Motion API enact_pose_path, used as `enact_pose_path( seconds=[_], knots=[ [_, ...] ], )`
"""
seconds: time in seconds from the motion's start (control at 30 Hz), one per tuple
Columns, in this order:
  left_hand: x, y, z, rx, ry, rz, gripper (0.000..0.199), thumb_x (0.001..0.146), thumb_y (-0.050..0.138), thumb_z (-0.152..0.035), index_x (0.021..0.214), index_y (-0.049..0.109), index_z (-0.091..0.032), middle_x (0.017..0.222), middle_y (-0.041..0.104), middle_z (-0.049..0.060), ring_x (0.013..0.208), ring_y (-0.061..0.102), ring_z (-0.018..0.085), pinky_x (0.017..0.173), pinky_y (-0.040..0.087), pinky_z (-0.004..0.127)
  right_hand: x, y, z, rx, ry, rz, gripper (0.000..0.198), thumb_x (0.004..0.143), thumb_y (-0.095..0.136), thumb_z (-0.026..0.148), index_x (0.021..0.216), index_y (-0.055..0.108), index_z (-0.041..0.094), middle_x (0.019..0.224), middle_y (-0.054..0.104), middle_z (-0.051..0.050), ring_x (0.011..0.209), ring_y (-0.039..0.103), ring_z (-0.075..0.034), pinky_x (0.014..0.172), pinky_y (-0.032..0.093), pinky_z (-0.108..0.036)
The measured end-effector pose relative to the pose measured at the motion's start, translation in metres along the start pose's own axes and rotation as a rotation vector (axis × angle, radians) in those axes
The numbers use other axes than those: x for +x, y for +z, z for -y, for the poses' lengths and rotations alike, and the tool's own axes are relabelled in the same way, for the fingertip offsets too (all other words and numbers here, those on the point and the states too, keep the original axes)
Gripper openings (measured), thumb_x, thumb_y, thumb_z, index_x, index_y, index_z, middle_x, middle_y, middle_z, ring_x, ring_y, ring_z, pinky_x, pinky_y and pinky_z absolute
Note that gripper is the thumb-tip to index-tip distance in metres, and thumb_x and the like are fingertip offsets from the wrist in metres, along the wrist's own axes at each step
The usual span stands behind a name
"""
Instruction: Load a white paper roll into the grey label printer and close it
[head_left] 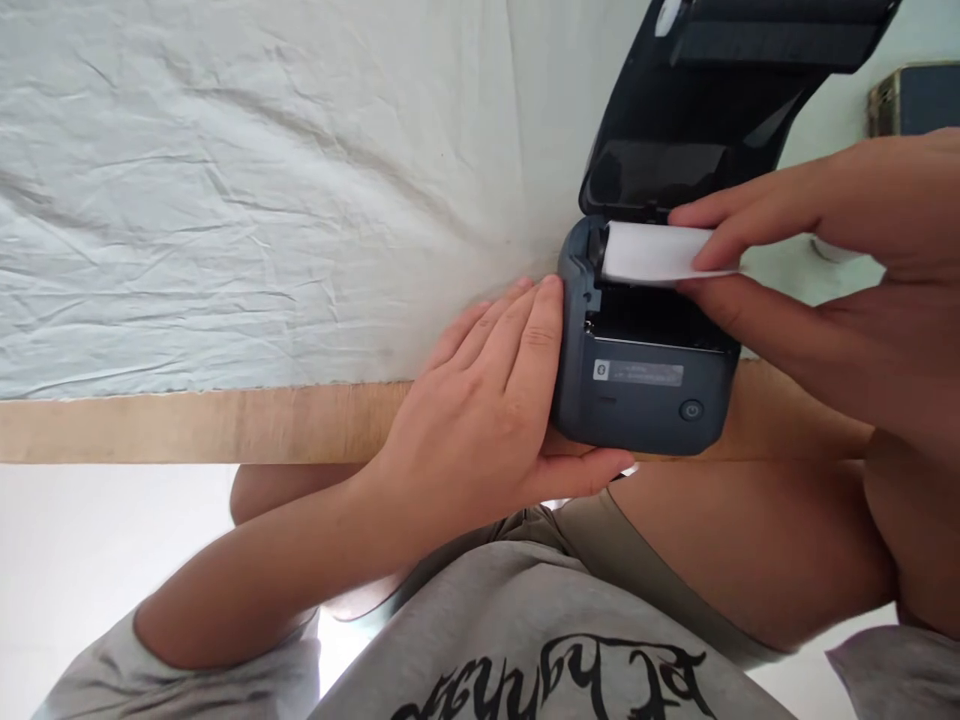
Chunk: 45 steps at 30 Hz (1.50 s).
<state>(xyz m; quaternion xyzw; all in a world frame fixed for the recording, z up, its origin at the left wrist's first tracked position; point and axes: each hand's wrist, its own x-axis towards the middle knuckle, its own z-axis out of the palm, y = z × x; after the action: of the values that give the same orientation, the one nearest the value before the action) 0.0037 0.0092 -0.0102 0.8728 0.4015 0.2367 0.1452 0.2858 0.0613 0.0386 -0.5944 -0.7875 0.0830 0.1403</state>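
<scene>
A dark blue-grey label printer (637, 400) sits at the table's front edge, its black lid (675, 130) swung up and back. My left hand (487, 400) grips the printer's left side, fingers together along the wall and thumb by the front edge. Inside the paper compartment lies a white paper roll (649, 252). My right hand (825, 250) pinches the roll's right end between thumb and fingers, near a thin loose edge of paper. The power button (691, 410) and a small printed label (637, 373) show on the printer's front part.
A wrinkled pale cloth (262, 200) covers the table, leaving a bare wooden edge (187, 425) along the front. At the far right, a dark flat object with a brownish rim (885, 105) is partly cut off. My legs are under the table edge.
</scene>
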Motion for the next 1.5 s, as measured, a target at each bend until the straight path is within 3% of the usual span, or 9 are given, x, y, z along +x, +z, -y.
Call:
enact_pose_path(
  seconds=[0.1,0.3,0.47,0.63,0.83,1.0,1.17,1.37,1.5],
  knots=[
    [0.0,0.003,-0.002,0.008,0.003,-0.004,0.104,0.114,0.062,-0.082,0.179,0.037,-0.005,0.176,0.061,0.034,0.167,0.062,0.047,0.14,0.052,0.062,0.0,-0.003,0.003,0.035,-0.142,-0.014,0.035,0.115,0.053,0.06,0.113,0.08,0.038,0.134,0.083,0.004,0.126,0.078,-0.018,0.099,0.058,-0.048],
    [0.001,-0.007,0.005,-0.1,-0.034,0.059,0.101,0.115,0.061,-0.082,0.179,0.041,-0.006,0.181,0.057,0.031,0.172,0.057,0.046,0.143,0.048,0.061,0.001,-0.01,0.013,0.173,-0.146,-0.031,0.055,0.113,0.053,0.075,0.093,0.081,0.032,0.12,0.084,0.002,0.11,0.08,-0.012,0.09,0.063,-0.043],
    [0.012,-0.025,0.003,-0.357,-0.187,0.134,0.07,0.119,0.057,-0.068,0.166,0.056,-0.016,0.172,0.068,0.021,0.158,0.068,0.042,0.134,0.056,0.058,-0.006,-0.008,0.01,0.381,-0.354,0.026,0.034,0.11,0.073,0.055,0.089,0.08,0.03,0.106,0.082,0.002,0.1,0.081,-0.009,0.096,0.072,-0.04],
    [0.025,-0.023,-0.004,-0.39,-0.358,0.061,0.043,0.116,0.058,-0.063,0.139,0.064,-0.027,0.141,0.081,0.011,0.131,0.079,0.037,0.113,0.064,0.058,-0.052,0.003,-0.016,0.41,-0.105,-0.05,0.051,0.115,0.054,0.078,0.117,0.083,0.037,0.127,0.078,-0.005,0.14,0.078,-0.021,0.094,0.078,-0.042],
    [0.029,-0.013,-0.009,-0.355,-0.428,0.02,0.042,0.102,0.068,-0.053,0.134,0.059,-0.028,0.136,0.079,0.012,0.127,0.077,0.04,0.112,0.063,0.066,-0.082,0.022,-0.053,0.394,-0.04,-0.103,0.058,0.115,0.048,0.083,0.127,0.082,0.038,0.133,0.078,-0.006,0.14,0.078,-0.023,0.088,0.076,-0.041],
    [0.026,-0.013,-0.008,-0.373,-0.413,0.026,0.046,0.102,0.069,-0.053,0.138,0.058,-0.028,0.139,0.078,0.013,0.131,0.077,0.041,0.118,0.06,0.068,-0.071,0.025,-0.059,0.378,-0.003,-0.134,0.057,0.115,0.049,0.081,0.128,0.082,0.036,0.133,0.079,-0.006,0.137,0.079,-0.024,0.086,0.074,-0.042],
    [0.025,-0.012,-0.005,-0.344,-0.372,0.019,0.045,0.104,0.069,-0.051,0.14,0.058,-0.026,0.14,0.078,0.013,0.129,0.078,0.04,0.117,0.061,0.066,-0.041,0.012,-0.038,0.356,-0.002,-0.162,0.053,0.115,0.052,0.077,0.13,0.081,0.036,0.127,0.08,-0.006,0.126,0.081,-0.023,0.083,0.069,-0.043],
    [0.024,-0.012,-0.004,-0.337,-0.359,0.042,0.046,0.106,0.067,-0.053,0.141,0.059,-0.025,0.142,0.078,0.014,0.13,0.077,0.04,0.117,0.061,0.067,-0.008,0.002,-0.009,0.237,-0.175,-0.124,0.033,0.115,0.055,0.054,0.131,0.075,0.034,0.111,0.077,-0.002,0.09,0.07,-0.01,0.08,0.057,-0.041],
    [0.025,-0.013,-0.006,-0.349,-0.365,0.045,0.048,0.106,0.064,-0.054,0.142,0.058,-0.023,0.142,0.077,0.016,0.131,0.077,0.04,0.118,0.06,0.068,-0.007,0.007,-0.011,0.203,-0.272,-0.118,0.043,0.119,0.046,0.067,0.129,0.076,0.037,0.102,0.078,0.002,0.082,0.069,-0.008,0.077,0.058,-0.039]
  ],
)
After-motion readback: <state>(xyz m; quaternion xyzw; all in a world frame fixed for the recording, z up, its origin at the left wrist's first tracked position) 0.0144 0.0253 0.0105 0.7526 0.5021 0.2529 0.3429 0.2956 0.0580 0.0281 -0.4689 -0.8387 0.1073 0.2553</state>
